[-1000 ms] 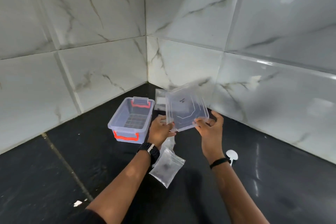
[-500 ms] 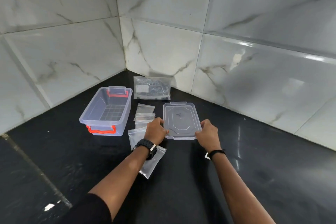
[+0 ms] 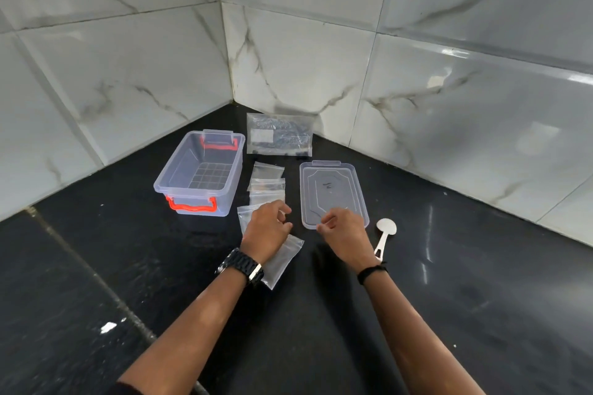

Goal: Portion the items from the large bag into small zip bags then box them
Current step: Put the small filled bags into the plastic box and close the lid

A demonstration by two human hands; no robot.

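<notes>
The left hand [image 3: 268,228] covers part of the small zip bags [image 3: 266,186], so I cannot tell how many there are, and the dark bits inside the large bag [image 3: 279,135] by the wall corner are too tiny to make out. The clear box [image 3: 199,170] sits open on the black floor [image 3: 96,250], its long side pointing at the corner, with the lid [image 3: 332,192] lying flat to its right. Both hands have loosely bent fingers and hold nothing; the right hand [image 3: 345,231] is over the lid's near edge, beside a white spoon [image 3: 385,234].

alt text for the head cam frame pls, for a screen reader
A person's left hand and right hand hover empty over a black counter, between small zip bags and a clear lid lying flat. Behind: an open clear box, the large bag; a white scoop at right.
</notes>
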